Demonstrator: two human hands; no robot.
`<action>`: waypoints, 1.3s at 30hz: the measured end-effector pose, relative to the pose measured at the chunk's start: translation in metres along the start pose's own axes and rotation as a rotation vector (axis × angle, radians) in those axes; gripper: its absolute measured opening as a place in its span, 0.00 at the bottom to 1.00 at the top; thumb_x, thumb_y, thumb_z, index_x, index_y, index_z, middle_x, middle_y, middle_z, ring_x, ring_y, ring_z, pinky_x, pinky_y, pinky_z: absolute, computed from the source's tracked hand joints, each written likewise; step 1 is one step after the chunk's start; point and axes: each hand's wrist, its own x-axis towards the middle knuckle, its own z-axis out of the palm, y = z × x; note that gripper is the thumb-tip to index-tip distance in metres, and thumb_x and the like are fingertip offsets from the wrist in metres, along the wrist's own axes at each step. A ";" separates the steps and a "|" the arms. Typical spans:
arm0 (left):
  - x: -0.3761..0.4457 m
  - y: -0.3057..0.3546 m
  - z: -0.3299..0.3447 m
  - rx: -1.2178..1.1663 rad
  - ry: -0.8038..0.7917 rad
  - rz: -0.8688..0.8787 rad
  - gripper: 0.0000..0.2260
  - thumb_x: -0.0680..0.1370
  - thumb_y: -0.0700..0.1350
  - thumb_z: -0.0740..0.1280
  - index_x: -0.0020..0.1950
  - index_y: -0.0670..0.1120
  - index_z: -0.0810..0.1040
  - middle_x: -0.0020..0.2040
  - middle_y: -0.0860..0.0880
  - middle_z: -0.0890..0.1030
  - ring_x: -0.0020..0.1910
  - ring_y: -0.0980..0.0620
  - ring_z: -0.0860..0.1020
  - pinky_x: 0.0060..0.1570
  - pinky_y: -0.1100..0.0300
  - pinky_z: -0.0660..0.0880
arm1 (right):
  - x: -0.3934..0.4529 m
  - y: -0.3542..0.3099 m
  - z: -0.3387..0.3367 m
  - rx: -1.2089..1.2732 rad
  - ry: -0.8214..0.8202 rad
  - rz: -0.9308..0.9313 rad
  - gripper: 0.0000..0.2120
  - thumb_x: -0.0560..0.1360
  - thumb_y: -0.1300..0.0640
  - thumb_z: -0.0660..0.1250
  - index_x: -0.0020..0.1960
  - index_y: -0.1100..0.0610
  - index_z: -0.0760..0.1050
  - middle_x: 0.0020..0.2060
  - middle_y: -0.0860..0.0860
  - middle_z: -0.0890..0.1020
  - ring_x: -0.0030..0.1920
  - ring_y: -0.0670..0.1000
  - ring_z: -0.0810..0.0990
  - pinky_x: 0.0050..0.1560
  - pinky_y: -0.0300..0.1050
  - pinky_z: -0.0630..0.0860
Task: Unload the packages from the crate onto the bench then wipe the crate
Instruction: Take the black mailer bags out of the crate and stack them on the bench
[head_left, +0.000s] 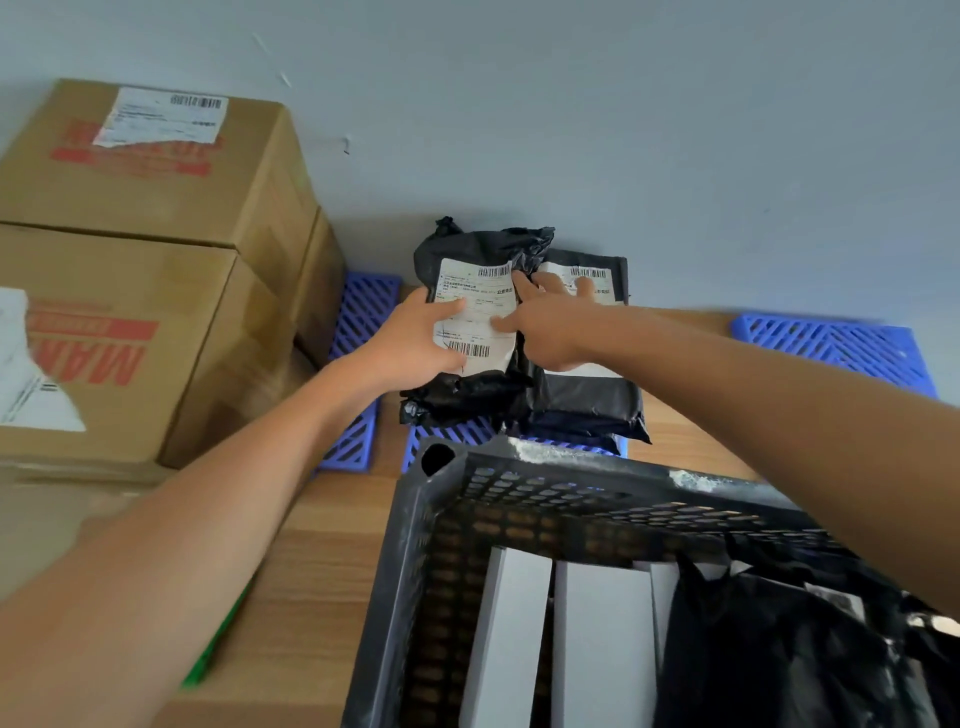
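The person is still unloading. Both hands set a black package (475, 332) down by the far edge of the tabletop (322, 571). The left hand (415, 345) holds its left side, fingers curled. The right hand (550, 325) presses it with straight fingers. Next, let go and reach into the crate (415, 571), which still holds more.

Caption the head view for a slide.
Both hands, left hand and right hand, set a black package beyond the still-loaded crate.
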 end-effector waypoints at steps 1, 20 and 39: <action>0.002 -0.002 0.002 0.022 0.002 0.005 0.34 0.75 0.43 0.76 0.79 0.48 0.68 0.74 0.50 0.66 0.75 0.49 0.66 0.70 0.63 0.63 | 0.000 0.001 0.001 -0.009 -0.010 -0.004 0.38 0.76 0.68 0.53 0.80 0.41 0.55 0.81 0.56 0.38 0.80 0.59 0.36 0.73 0.75 0.38; -0.053 0.039 -0.019 0.266 0.121 0.067 0.24 0.81 0.53 0.66 0.77 0.51 0.70 0.80 0.47 0.63 0.79 0.47 0.60 0.75 0.54 0.55 | -0.088 0.002 -0.040 0.514 0.251 -0.048 0.23 0.83 0.56 0.59 0.77 0.46 0.66 0.78 0.49 0.66 0.71 0.54 0.71 0.64 0.46 0.68; -0.274 0.179 0.071 0.087 0.228 0.389 0.13 0.80 0.50 0.69 0.65 0.54 0.81 0.51 0.65 0.77 0.52 0.64 0.77 0.51 0.74 0.68 | -0.363 0.015 0.083 0.909 0.454 -0.028 0.17 0.83 0.56 0.63 0.70 0.44 0.76 0.60 0.48 0.83 0.60 0.49 0.81 0.67 0.54 0.74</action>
